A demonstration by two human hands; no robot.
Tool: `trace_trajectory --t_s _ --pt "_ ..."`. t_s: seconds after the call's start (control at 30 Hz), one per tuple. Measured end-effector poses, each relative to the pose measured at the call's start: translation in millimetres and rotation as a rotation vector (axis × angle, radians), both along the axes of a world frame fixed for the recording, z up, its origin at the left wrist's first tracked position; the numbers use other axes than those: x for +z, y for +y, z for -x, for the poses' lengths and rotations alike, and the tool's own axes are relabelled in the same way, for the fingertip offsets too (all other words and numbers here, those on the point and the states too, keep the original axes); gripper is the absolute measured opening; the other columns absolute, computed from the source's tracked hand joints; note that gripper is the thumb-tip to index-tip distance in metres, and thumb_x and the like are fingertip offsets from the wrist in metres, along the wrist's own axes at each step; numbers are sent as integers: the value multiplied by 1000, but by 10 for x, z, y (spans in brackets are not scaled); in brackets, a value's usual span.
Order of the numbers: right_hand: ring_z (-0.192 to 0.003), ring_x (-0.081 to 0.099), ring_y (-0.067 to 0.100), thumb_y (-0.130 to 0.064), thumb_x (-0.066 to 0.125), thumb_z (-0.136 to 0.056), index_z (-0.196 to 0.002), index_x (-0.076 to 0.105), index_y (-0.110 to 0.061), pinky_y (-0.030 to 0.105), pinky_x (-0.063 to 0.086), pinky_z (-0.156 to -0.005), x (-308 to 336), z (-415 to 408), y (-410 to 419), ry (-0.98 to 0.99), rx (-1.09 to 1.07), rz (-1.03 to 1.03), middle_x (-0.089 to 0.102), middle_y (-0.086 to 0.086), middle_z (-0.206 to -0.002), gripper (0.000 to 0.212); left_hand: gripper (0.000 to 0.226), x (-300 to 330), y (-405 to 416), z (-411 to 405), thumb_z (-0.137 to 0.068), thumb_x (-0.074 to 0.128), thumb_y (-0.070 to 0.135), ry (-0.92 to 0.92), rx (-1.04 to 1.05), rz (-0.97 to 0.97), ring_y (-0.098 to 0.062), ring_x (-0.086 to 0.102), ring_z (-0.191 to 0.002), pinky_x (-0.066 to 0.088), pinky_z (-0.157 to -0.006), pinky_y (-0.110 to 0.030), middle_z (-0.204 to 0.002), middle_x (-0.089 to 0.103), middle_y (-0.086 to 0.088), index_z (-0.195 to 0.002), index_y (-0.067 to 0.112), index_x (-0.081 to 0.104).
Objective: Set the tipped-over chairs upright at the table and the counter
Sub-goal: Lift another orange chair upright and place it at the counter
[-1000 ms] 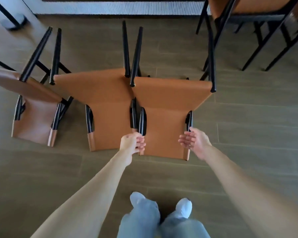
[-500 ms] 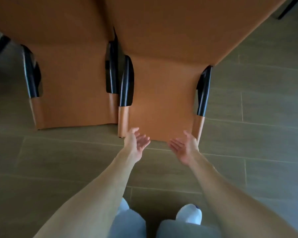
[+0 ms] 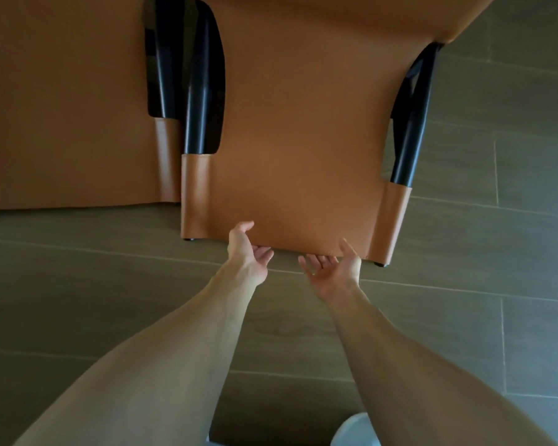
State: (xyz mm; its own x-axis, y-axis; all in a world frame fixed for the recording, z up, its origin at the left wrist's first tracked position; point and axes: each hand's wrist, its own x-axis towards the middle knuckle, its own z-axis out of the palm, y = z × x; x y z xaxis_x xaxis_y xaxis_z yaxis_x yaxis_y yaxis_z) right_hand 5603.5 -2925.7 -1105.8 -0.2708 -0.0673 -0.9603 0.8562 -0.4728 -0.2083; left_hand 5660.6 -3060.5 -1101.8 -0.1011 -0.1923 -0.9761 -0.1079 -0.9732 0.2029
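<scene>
A tan leather chair (image 3: 297,149) with black metal frame tubes lies tipped over on its back on the floor, its backrest's top edge nearest me. My left hand (image 3: 247,249) reaches the backrest's top edge, thumb on the leather and fingers going under the edge. My right hand (image 3: 331,267) is palm up at the same edge, thumb against the leather, fingers slipping beneath. A second tan chair (image 3: 68,123) lies tipped over the same way right beside it on the left, their frames nearly touching.
Grey-brown wood-look floor planks (image 3: 110,300) spread below and to the right of the chairs. My white shoe (image 3: 351,432) shows at the bottom edge.
I have bent down much closer to the chair. Both hands left the backrest's side posts, opened, and moved inward to the middle of its top edge.
</scene>
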Motion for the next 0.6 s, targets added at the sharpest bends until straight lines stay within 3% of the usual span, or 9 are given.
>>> trace_trajectory --t_s 0.07,0.13,0.17,0.23,0.3,0.37,0.47,0.6 --pt "-105 60 25 -36 58 -99 -118 58 -4 40 52 -98 137 -31 11 -9 -15 18 63 8 -108 37 60 54 -33 -1 -92 66 18 39 46 -35 -36 51 -130 42 -113 -48 -133 46 -20 -141 0 38" --pt "-128 56 26 -32 61 -98 -138 51 -3 37 52 -101 315 -55 9 -30 -46 31 59 2 -126 50 58 175 -76 -25 -93 66 17 42 50 -44 -39 52 -129 43 -112 -51 -137 48 -25 -141 -3 41" --pt "-126 57 27 -31 63 -97 -138 49 -5 37 54 -99 397 -55 16 -30 -37 16 58 3 -125 50 54 250 -75 -43 -93 66 17 35 46 -36 -39 55 -125 47 -108 -51 -137 50 -26 -138 -3 44" --pt "-88 58 24 -30 66 -96 -114 51 -7 33 59 -78 574 -67 50 -38 -30 -13 54 7 -95 32 46 431 -51 -106 -94 68 17 13 38 2 -39 62 -115 55 -95 -50 -130 55 -24 -132 -2 51" --pt "-68 51 20 -30 65 -97 -96 49 -8 30 55 -61 846 -75 99 -69 -8 -67 47 8 -80 27 37 734 16 -151 -92 71 18 -4 25 17 -35 66 -104 61 -83 -48 -111 58 -19 -120 0 55" --pt "-61 50 18 -28 63 -99 -99 52 -7 28 53 -54 1319 -76 180 -76 21 -137 50 8 -79 24 31 1196 115 -174 -91 73 20 -29 15 14 -30 68 -90 63 -72 -43 -96 58 -14 -111 1 58" --pt "-62 55 17 -17 60 -101 -115 57 -2 23 50 -41 2200 -5 265 -33 49 -207 62 14 -91 21 35 2060 249 -96 -90 74 19 -25 28 22 -30 69 -94 62 -64 -39 -105 63 -18 -118 2 59" --pt "-67 63 20 -7 61 -100 -127 58 1 18 48 -37 3516 224 230 53 73 -304 69 20 -109 29 34 3356 229 115 -89 75 16 14 51 10 -30 70 -93 63 -60 -39 -108 64 -19 -117 4 60"
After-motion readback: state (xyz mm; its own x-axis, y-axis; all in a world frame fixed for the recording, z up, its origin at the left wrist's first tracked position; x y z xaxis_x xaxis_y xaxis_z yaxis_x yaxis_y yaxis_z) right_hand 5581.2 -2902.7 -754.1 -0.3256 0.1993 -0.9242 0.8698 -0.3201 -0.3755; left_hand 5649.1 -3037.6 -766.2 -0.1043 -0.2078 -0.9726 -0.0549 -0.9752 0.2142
